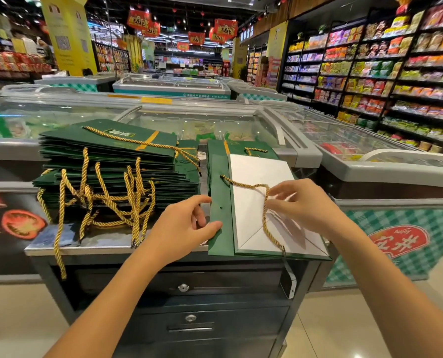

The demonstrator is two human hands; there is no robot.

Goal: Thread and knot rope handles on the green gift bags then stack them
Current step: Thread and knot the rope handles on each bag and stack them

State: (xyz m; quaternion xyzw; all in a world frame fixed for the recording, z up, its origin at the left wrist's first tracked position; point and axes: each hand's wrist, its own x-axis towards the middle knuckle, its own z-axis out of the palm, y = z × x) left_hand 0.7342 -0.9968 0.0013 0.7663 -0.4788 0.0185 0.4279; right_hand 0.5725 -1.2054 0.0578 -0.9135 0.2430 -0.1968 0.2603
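A flat green gift bag (220, 223) lies on the metal cabinet top, its white inside (256, 177) facing up. A gold rope (265, 213) runs from a hole near the bag's far left edge, across the white panel, down to the near edge. My right hand (298, 202) pinches this rope at its bend. My left hand (187, 226) pinches the bag's left edge beside a small empty hole (221, 208). To the left stands a tall stack of green bags (117, 161) with gold rope handles hanging over the front.
The grey metal cabinet (112, 244) with drawers carries everything. More flat green bags (241, 147) lie under and behind the worked one. Glass-topped freezer chests (344, 140) surround the cabinet. Stocked shelves (396, 73) line the right side.
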